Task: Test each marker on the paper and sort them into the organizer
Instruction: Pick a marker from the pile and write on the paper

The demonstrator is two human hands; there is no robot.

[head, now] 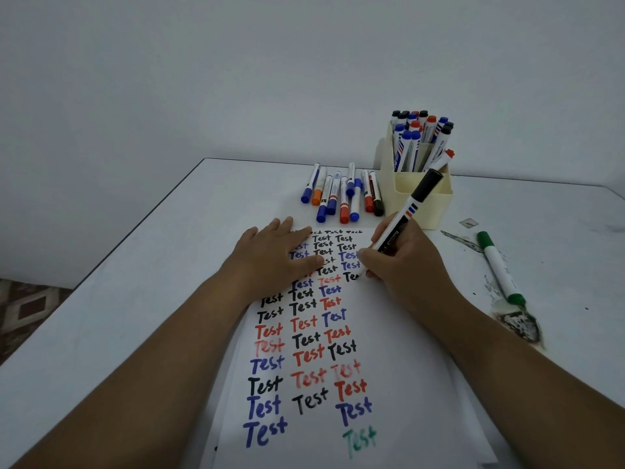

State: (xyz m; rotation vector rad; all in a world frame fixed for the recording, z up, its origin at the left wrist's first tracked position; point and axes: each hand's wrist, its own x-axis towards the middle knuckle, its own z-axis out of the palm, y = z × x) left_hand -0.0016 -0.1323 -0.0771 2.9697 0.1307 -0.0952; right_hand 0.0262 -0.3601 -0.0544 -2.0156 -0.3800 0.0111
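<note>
right hand [402, 262] pinches a black marker [406, 216], tip on the paper [389, 333] at a half-written black "test". left hand [274, 258] lies flat, fingers spread, pressing the paper's upper part. loose markers [343, 194] lie on the counter [135, 282] just left of the organizer [419, 201], which holds upright markers. a green marker [499, 265] lies at right.

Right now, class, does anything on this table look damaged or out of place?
Yes. The table surface is chipped and flaking near its right edge, and a green marker lies alone beside that patch, apart from the marker row by the organizer.
</note>
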